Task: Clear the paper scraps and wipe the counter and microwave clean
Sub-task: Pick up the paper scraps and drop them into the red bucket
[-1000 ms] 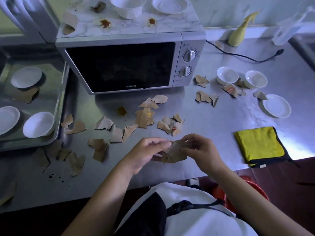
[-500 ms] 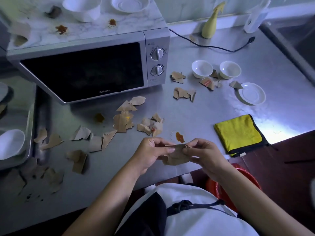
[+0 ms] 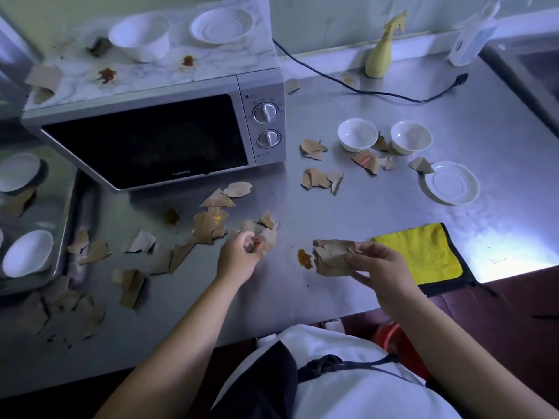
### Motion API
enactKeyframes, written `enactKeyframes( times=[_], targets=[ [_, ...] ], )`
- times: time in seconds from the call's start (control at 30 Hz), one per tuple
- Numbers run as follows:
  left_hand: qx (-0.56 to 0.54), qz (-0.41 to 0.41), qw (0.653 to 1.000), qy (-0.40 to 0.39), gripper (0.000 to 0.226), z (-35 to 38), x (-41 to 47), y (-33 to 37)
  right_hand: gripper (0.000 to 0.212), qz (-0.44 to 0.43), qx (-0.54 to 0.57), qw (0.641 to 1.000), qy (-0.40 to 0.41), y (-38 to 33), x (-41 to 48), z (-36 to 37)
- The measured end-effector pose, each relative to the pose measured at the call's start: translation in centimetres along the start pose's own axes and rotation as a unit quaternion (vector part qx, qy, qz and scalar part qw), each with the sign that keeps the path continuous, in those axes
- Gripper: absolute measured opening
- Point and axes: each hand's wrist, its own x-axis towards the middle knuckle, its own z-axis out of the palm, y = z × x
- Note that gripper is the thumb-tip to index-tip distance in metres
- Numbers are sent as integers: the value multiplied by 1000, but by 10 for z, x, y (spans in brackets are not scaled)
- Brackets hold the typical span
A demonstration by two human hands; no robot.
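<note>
Head view: your right hand (image 3: 378, 269) grips a wad (image 3: 332, 257) of scraps above the counter (image 3: 363, 213), just left of the cloth (image 3: 423, 252). Your left hand (image 3: 237, 258) pinches a scrap (image 3: 267, 238) at the pile's (image 3: 208, 226) near edge. Stain (image 3: 304, 259) lies between the hands.

Scraps (image 3: 208, 226): torn brown paper, strewn flat on the counter (image 3: 378, 213) before and beside the microwave (image 3: 151, 140); one wad (image 3: 332, 257) pinched in the right hand (image 3: 381, 270), a few gripped by the left hand (image 3: 239, 257). Counter: steel, orange-brown stains (image 3: 304, 259). Microwave: silver, door shut, marbled top stained. Cloth (image 3: 423, 252): yellow, folded, at front edge.
</note>
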Motion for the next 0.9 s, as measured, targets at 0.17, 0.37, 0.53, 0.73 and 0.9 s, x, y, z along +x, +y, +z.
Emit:
enactKeyframes(
  times=[0.17, 0.37, 0.53, 0.73, 0.9],
  targets=[
    [117, -7, 993, 24, 15, 19, 17, 0, 22, 1, 4, 1000, -12, -8, 9, -17],
    [-39, -38, 998, 12, 11, 10, -18, 15, 15, 5, 0, 999, -32, -13, 23, -30],
    [-286, -113, 949, -65, 9, 2, -70, 38, 22, 21, -16, 998, -60, -12, 33, -27],
    [-337, -70, 938, -36, 15, -2, -103, 76, 26, 27, -76, 986, -143, -13, 43, -12],
    [-394, -37, 919, -5, 33, 6, -111, 88, 13, 30, -89, 967, -238, -17, 44, 1]
  ],
)
